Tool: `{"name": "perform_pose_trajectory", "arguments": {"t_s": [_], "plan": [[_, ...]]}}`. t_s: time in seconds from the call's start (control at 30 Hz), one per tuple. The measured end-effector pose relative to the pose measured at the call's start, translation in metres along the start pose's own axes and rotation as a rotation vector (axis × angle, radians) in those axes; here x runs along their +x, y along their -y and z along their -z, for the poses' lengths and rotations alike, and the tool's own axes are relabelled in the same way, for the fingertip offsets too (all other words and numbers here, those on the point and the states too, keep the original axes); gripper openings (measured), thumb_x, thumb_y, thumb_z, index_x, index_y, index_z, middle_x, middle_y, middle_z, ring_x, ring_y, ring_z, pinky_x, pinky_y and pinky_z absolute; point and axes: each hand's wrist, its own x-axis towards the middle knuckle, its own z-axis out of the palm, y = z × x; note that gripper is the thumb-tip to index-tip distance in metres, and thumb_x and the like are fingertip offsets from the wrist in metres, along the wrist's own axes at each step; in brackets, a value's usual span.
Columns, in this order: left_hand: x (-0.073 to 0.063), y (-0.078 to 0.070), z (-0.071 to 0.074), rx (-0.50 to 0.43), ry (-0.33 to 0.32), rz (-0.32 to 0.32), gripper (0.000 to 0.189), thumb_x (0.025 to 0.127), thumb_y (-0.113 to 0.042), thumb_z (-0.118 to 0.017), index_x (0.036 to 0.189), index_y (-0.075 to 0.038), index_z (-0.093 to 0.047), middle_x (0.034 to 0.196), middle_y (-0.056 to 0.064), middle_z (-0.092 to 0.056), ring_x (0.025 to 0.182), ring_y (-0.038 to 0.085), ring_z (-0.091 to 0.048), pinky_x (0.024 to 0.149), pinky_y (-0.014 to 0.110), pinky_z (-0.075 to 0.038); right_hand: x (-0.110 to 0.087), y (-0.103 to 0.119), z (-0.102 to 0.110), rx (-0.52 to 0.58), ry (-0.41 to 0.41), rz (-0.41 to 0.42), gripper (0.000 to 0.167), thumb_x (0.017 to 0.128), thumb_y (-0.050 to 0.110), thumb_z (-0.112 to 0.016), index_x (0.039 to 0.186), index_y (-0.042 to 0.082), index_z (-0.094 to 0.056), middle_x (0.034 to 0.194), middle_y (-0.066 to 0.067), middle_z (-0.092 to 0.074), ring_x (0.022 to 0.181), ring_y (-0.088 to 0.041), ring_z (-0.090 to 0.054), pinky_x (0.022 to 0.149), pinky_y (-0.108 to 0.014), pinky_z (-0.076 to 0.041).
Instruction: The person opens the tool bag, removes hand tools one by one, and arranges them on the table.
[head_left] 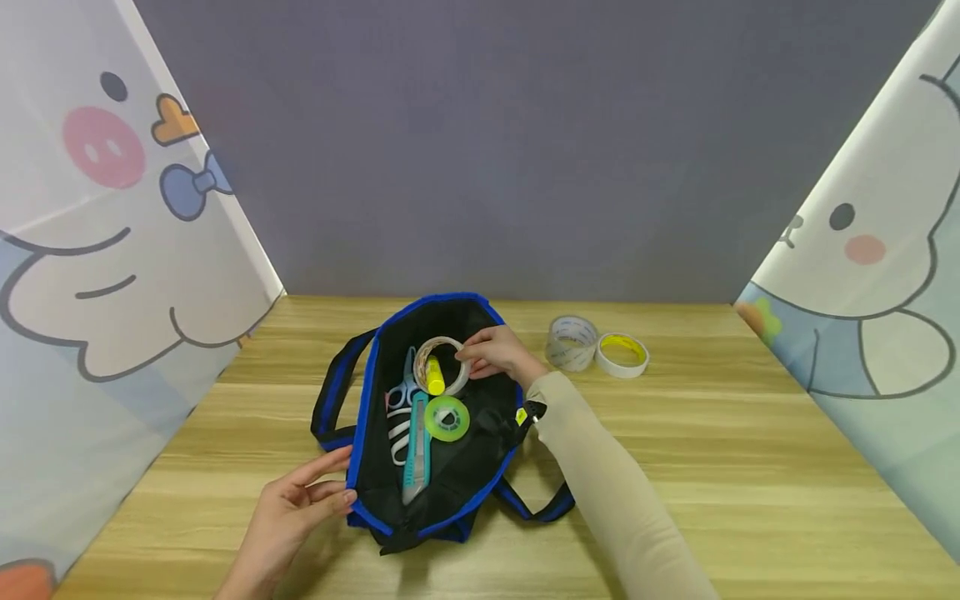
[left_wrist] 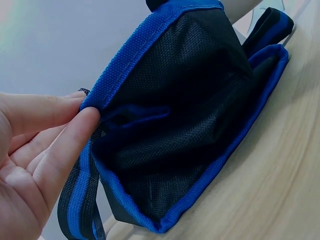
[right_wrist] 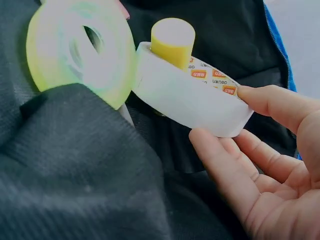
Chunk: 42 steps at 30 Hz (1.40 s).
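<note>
A black fabric bag with blue trim [head_left: 480, 454] lies with its mouth spread toward me on the table. At its near left edge my left hand [head_left: 288, 508] pinches the blue rim [left_wrist: 117, 70] between thumb and fingers. Inside the bag, my right hand [head_left: 498, 354] grips a white tape roll [right_wrist: 190, 102] by its right side. Through the roll's ring shows a yellow cylinder [head_left: 435, 377]. Nearer me in the bag are a green tape roll [head_left: 455, 407], a teal box cutter [head_left: 417, 442] and blue-handled scissors [head_left: 400, 395]. White curved handles [head_left: 400, 437] are partly hidden behind the cutter.
Right of the bag, a wide clear tape roll [head_left: 572, 354] and a white tape roll with a yellow inside [head_left: 622, 367] rest on the wooden table [head_left: 750, 467]. Bag straps [head_left: 333, 400] loop out on both sides. A grey panel [head_left: 480, 150] stands behind, with printed cloths at either side.
</note>
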Motion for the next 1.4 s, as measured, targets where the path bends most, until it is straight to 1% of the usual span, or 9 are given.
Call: {"name": "perform_pose_trajectory", "arguments": {"t_s": [0.2, 0.4, 0.47, 0.63, 0.83, 0.9, 1.07, 1.3, 1.4], "plan": [[0.000, 0.001, 0.000, -0.001, 0.012, -0.001, 0.048, 0.085, 0.019, -0.064, 0.130, 0.002, -0.064, 0.118, -0.004, -0.070, 0.090, 0.016, -0.072, 0.070, 0.031, -0.062, -0.004, 0.006, 0.003, 0.025, -0.008, 0.014, 0.026, 0.089, 0.004, -0.073, 0.110, -0.008, -0.063, 0.078, -0.012, -0.064, 0.061, -0.020, -0.065, 0.071, -0.040, -0.062], [0.001, 0.001, 0.000, 0.006, 0.015, -0.016, 0.049, 0.085, 0.020, -0.063, 0.130, 0.003, -0.063, 0.116, -0.002, -0.070, 0.089, 0.016, -0.072, 0.069, 0.032, -0.062, -0.009, 0.015, 0.002, 0.032, 0.019, 0.031, 0.023, 0.090, 0.004, -0.072, 0.108, -0.007, -0.063, 0.071, -0.011, -0.063, 0.057, -0.017, -0.065, 0.074, -0.045, -0.061], [0.000, 0.000, 0.001, 0.010, 0.015, -0.019, 0.048, 0.085, 0.020, -0.063, 0.130, 0.002, -0.063, 0.116, -0.002, -0.070, 0.089, 0.015, -0.072, 0.069, 0.032, -0.062, -0.011, 0.018, 0.001, 0.031, 0.030, 0.037, 0.022, 0.090, 0.004, -0.071, 0.108, -0.007, -0.063, 0.072, -0.011, -0.064, 0.057, -0.017, -0.065, 0.074, -0.044, -0.061], [0.001, -0.001, 0.001, 0.007, 0.015, -0.024, 0.048, 0.085, 0.020, -0.063, 0.130, 0.002, -0.063, 0.117, -0.003, -0.070, 0.089, 0.014, -0.072, 0.070, 0.031, -0.062, -0.014, 0.022, 0.002, 0.044, 0.046, 0.038, 0.021, 0.092, 0.003, -0.069, 0.109, -0.009, -0.064, 0.074, -0.011, -0.066, 0.059, -0.016, -0.066, 0.065, -0.036, -0.062], [0.001, -0.001, 0.002, -0.009, 0.025, -0.033, 0.049, 0.084, 0.020, -0.063, 0.129, 0.001, -0.064, 0.117, -0.004, -0.070, 0.089, 0.014, -0.072, 0.070, 0.030, -0.061, -0.018, 0.024, 0.005, 0.054, 0.070, 0.015, 0.022, 0.093, 0.004, -0.067, 0.111, -0.009, -0.063, 0.075, -0.012, -0.066, 0.060, -0.017, -0.066, 0.068, -0.037, -0.062], [0.000, 0.000, 0.002, -0.014, 0.028, -0.038, 0.049, 0.084, 0.021, -0.063, 0.129, 0.002, -0.064, 0.117, -0.004, -0.070, 0.089, 0.014, -0.072, 0.070, 0.031, -0.061, -0.020, 0.024, 0.007, 0.054, 0.074, 0.020, 0.023, 0.094, 0.004, -0.066, 0.113, -0.009, -0.063, 0.076, -0.012, -0.066, 0.061, -0.017, -0.066, 0.070, -0.038, -0.062], [0.000, 0.002, 0.002, -0.023, 0.035, -0.039, 0.049, 0.084, 0.021, -0.063, 0.129, 0.002, -0.064, 0.118, -0.005, -0.070, 0.089, 0.014, -0.072, 0.070, 0.031, -0.061, -0.025, 0.028, 0.016, 0.068, 0.066, 0.051, 0.024, 0.094, 0.003, -0.065, 0.114, -0.010, -0.061, 0.075, -0.010, -0.066, 0.060, -0.016, -0.066, 0.070, -0.037, -0.062], [-0.001, -0.001, 0.002, 0.005, 0.000, -0.024, 0.048, 0.083, 0.020, -0.064, 0.128, 0.002, -0.065, 0.116, -0.003, -0.071, 0.087, 0.015, -0.072, 0.069, 0.031, -0.062, -0.035, 0.033, 0.031, 0.086, 0.065, 0.092, 0.021, 0.094, 0.001, -0.064, 0.111, -0.010, -0.061, 0.074, -0.009, -0.065, 0.061, -0.015, -0.066, 0.068, -0.036, -0.062], [0.000, -0.001, 0.001, 0.002, 0.004, -0.020, 0.048, 0.084, 0.020, -0.064, 0.128, 0.002, -0.065, 0.116, -0.004, -0.070, 0.087, 0.014, -0.072, 0.070, 0.031, -0.062, -0.041, 0.035, 0.039, 0.083, 0.050, 0.101, 0.023, 0.095, 0.002, -0.063, 0.114, -0.011, -0.060, 0.074, -0.008, -0.065, 0.061, -0.015, -0.065, 0.066, -0.033, -0.062]]}}
